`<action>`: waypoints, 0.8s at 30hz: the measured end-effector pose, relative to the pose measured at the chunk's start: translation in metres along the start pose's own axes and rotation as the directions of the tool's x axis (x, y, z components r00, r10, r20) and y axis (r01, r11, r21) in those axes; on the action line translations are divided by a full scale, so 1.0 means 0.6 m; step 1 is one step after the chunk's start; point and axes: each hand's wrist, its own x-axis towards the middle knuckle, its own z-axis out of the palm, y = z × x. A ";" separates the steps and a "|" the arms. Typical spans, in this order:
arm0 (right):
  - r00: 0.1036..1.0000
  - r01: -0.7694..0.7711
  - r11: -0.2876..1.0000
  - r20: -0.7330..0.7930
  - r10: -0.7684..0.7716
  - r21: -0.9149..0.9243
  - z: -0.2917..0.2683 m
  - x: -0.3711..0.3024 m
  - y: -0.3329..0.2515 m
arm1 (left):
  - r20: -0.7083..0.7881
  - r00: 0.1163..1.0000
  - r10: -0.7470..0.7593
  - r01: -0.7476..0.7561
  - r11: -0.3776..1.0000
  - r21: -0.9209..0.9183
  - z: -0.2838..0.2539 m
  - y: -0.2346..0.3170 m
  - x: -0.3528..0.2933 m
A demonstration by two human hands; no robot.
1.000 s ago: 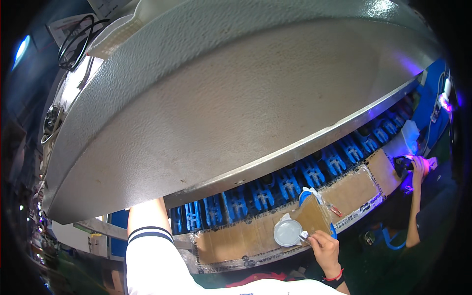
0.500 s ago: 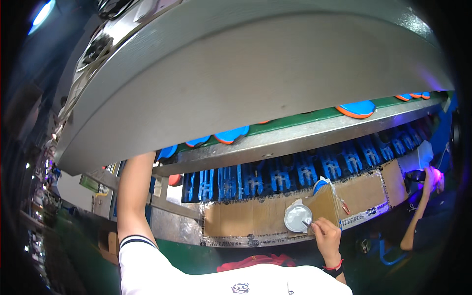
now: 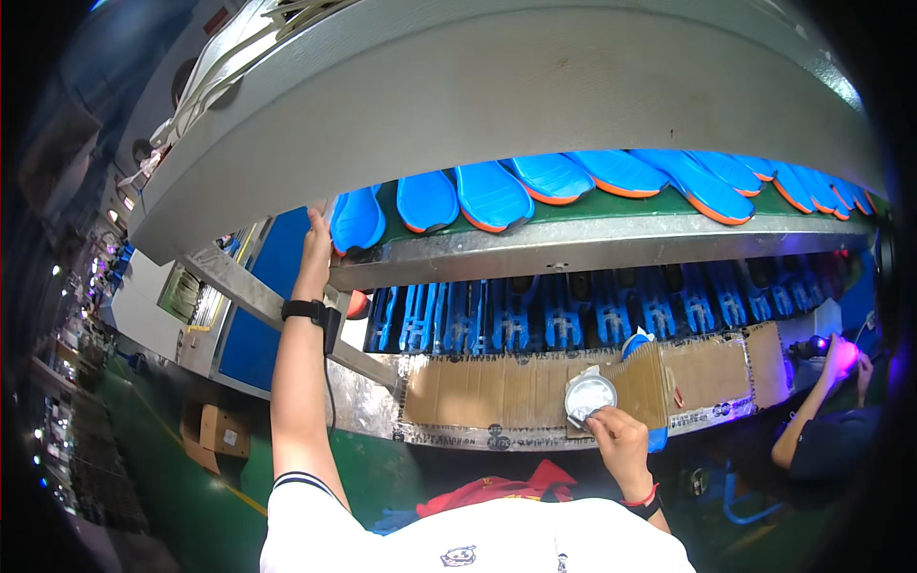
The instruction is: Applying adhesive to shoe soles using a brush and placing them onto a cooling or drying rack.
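Note:
My left hand (image 3: 316,239), on a raised arm, is beside the left edge of a blue shoe sole (image 3: 358,221) with an orange rim. That sole is at the left end of a green conveyor belt (image 3: 573,210). Its fingers point up, but their tips are partly hidden, so I cannot tell whether they grip the sole. Low on the right, my right hand (image 3: 621,441) pinches a small thin tool with a dark end (image 3: 577,420). The tool's end is at the near rim of a round, shallow white dish (image 3: 591,394), and the fingers hide the rest of it.
More blue soles (image 3: 492,194) lie along the belt under a wide grey metal hood (image 3: 478,105). Below the belt run blue racks (image 3: 564,327) and a cardboard-covered ledge (image 3: 478,396). Another person's hand (image 3: 842,357) is at the far right. A carton (image 3: 215,437) stands on the floor.
The view has shifted, uncovering more soles on the belt. My left hand, hidden under the hood before, now shows beside a sole. My right hand stays at the dish, fingers closer to its rim.

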 end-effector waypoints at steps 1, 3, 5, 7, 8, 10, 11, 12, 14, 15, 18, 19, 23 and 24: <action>1.000 -0.006 1.000 0.007 0.006 0.006 0.000 -0.003 -0.003 | 0.105 0.994 -0.016 0.033 0.986 -0.162 0.009 0.003 -0.003; 1.000 -0.015 1.000 0.014 0.015 0.005 -0.002 -0.008 -0.009 | 0.043 0.997 -0.067 0.074 0.979 -0.192 0.030 0.010 -0.006; 1.000 -0.010 1.000 0.028 0.010 -0.003 -0.004 -0.013 -0.012 | 0.060 0.998 -0.023 0.035 0.977 -0.212 0.040 0.019 -0.010; 0.999 -0.015 1.000 0.033 0.015 -0.005 -0.006 -0.017 -0.013 | 0.133 0.991 -0.008 0.041 0.968 -0.249 0.040 0.023 -0.020; 0.999 -0.025 1.000 0.028 0.026 -0.012 -0.005 -0.019 -0.014 | 0.050 0.998 0.037 -0.029 0.989 -0.142 0.043 0.021 -0.029; 0.999 -0.028 1.000 0.034 0.028 -0.007 -0.003 -0.023 -0.012 | -0.082 0.973 0.217 -0.220 0.975 -0.038 0.051 0.011 -0.050; 0.999 -0.035 0.999 0.030 0.036 -0.013 -0.003 -0.025 -0.012 | -0.078 0.973 0.215 -0.218 0.975 -0.039 0.058 0.004 -0.062; 0.999 -0.033 0.999 0.032 0.034 -0.010 -0.002 -0.027 -0.011 | -0.079 0.922 0.380 -0.369 0.921 0.122 0.070 -0.005 -0.074; 0.997 -0.059 0.998 0.043 0.060 -0.015 -0.001 -0.030 -0.010 | -0.032 0.803 0.596 -0.569 0.781 0.257 0.089 -0.019 -0.095; 0.997 -0.053 0.999 0.050 0.053 -0.009 0.000 -0.031 -0.010 | -0.043 0.816 0.577 -0.549 0.796 0.255 0.096 -0.021 -0.100; 0.997 -0.051 0.998 0.059 0.052 -0.020 0.003 -0.033 -0.014 | -0.042 0.754 0.655 -0.572 0.687 0.448 0.109 -0.022 -0.106; 0.997 -0.054 0.998 0.059 0.055 -0.018 0.004 -0.033 -0.015 | -0.042 0.769 0.638 -0.557 0.700 0.448 0.112 -0.022 -0.105; 0.998 -0.042 0.999 0.040 0.043 -0.026 0.003 -0.034 -0.024 | -0.110 0.834 0.540 -0.393 0.723 0.568 0.122 -0.026 -0.096; 0.998 -0.039 0.999 0.042 0.040 -0.022 0.003 -0.035 -0.026 | -0.135 0.851 0.507 -0.333 0.721 0.607 0.123 -0.028 -0.094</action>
